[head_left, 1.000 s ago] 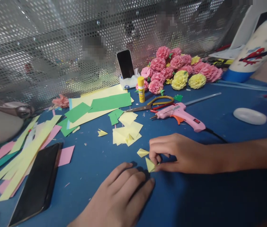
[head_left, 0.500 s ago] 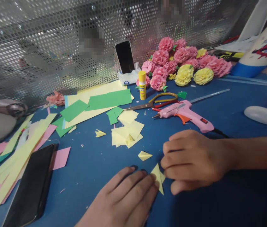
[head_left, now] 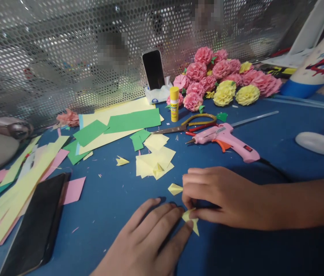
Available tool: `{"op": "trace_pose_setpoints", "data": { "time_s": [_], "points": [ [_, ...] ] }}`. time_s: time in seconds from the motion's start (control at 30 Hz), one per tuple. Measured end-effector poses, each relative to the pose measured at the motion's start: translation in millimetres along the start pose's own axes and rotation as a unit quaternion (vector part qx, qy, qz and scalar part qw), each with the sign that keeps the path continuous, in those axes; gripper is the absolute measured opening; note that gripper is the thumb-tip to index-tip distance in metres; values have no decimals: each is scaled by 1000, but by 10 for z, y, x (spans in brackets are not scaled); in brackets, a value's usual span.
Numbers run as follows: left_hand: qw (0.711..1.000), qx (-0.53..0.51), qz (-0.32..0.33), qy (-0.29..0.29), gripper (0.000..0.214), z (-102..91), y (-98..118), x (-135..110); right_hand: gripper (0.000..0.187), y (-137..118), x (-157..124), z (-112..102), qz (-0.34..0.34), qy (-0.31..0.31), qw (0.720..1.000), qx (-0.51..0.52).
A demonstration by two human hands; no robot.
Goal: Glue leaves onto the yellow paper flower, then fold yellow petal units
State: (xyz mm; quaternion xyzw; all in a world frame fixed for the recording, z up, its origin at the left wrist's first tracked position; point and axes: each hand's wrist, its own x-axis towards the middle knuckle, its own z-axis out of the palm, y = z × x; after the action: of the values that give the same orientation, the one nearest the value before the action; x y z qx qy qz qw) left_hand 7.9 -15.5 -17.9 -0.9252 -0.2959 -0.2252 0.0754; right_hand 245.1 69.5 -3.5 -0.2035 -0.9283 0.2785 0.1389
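A small folded piece of yellow paper (head_left: 195, 227) lies low on the blue table between my two hands. My left hand (head_left: 147, 237) rests palm down, thumb and fingertips holding the paper's left side. From the right, my right hand (head_left: 222, 193) pinches the upper part of the same paper, its other fingers curled; its fingertips partly hide the piece. Just beyond them lies a second folded yellow paper (head_left: 175, 189), close to my right knuckles. Farther off are yellow paper squares (head_left: 147, 165) with a folded piece on top, and another small folded piece (head_left: 122, 161).
A pink glue gun (head_left: 225, 140), scissors (head_left: 176, 129) and an upright glue stick (head_left: 174, 105) lie beyond my hands. Pink and yellow paper flowers (head_left: 205, 76) are heaped at the back. Left are green paper (head_left: 135, 122), paper strips (head_left: 32, 184) and a dark phone (head_left: 37, 226).
My right hand has moved left and turned, bringing its fingertips onto the folded yellow paper. The paper's upper tip is now covered. My left hand has stayed nearly in place.
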Motion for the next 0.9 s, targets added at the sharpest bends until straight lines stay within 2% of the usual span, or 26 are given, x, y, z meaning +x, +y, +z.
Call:
{"op": "trace_pose_setpoints", "data": {
  "time_s": [0.13,0.33,0.43,0.53,0.7,0.9],
  "points": [
    [999,-21,-4,-37,29,-37,8,7,8,17,0,-10,-26,5,1000,-2],
    [999,-24,-16,-32,32,-81,-14,52,23,34,-3,-20,-93,46,991,-89],
    [999,-24,-22,-32,32,-98,-27,59,28,62,-10,-23,-151,86,968,-178],
    [999,-26,-24,-29,32,-109,-34,58,19,85,-9,-37,-214,110,935,-260],
    [999,-31,-20,-38,33,-119,-29,64,16,67,20,-95,-282,108,906,-296],
    [998,-46,-25,-25,29,-103,-21,21,30,12,10,-150,-297,64,898,-318]
  ]
}}
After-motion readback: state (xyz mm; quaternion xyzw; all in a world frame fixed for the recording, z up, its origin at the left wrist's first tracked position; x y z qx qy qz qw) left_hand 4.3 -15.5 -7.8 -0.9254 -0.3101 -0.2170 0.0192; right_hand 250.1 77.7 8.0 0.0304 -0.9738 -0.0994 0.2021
